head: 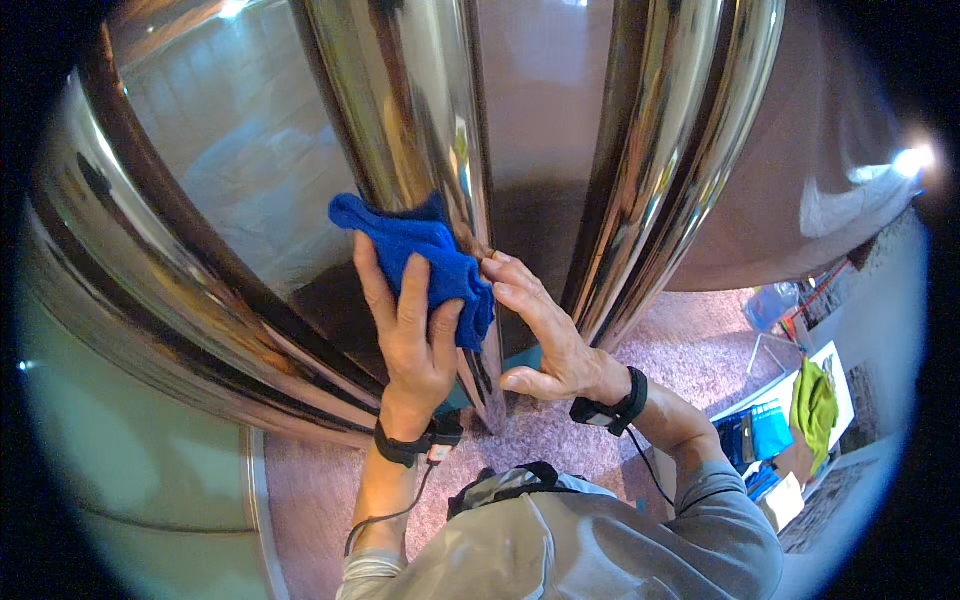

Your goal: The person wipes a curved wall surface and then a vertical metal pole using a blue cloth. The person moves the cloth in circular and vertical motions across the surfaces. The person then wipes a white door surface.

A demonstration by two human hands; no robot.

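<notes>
A folded blue cloth (420, 255) lies against a wide, polished metal column or moulding (405, 112) with a mirror-like face. My left hand (416, 330) presses the cloth onto that face, its fingers spread over the fabric. Just right of the cloth, my right hand (544, 330) has its fingertips at the column's edge and the cloth's side, thumb apart, with nothing held in it. Both wrists wear black straps with small cabled devices.
More shiny metal mouldings (667, 172) curve down on the right and left. Pinkish carpet (675, 352) covers the floor. At the right, a white table (841, 375) bears a green cloth (814, 405) and blue packages (769, 431). A pale green panel (150, 450) stands lower left.
</notes>
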